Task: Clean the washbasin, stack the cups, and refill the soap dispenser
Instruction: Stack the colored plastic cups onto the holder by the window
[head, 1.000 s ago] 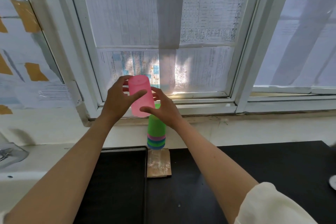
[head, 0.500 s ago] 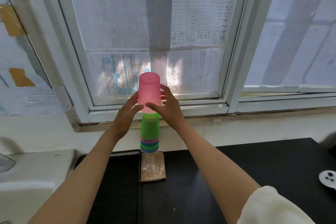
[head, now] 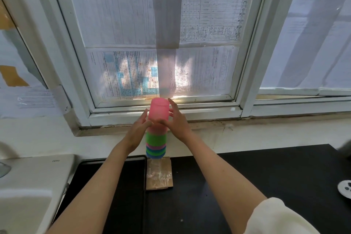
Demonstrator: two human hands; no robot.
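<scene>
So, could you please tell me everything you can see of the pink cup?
The pink cup is translucent plastic, upside down and upright, its flat base on top. It sits over the green cup atop the stack of cups by the window sill. The left hand and right hand hold its sides with fingertips.
</scene>
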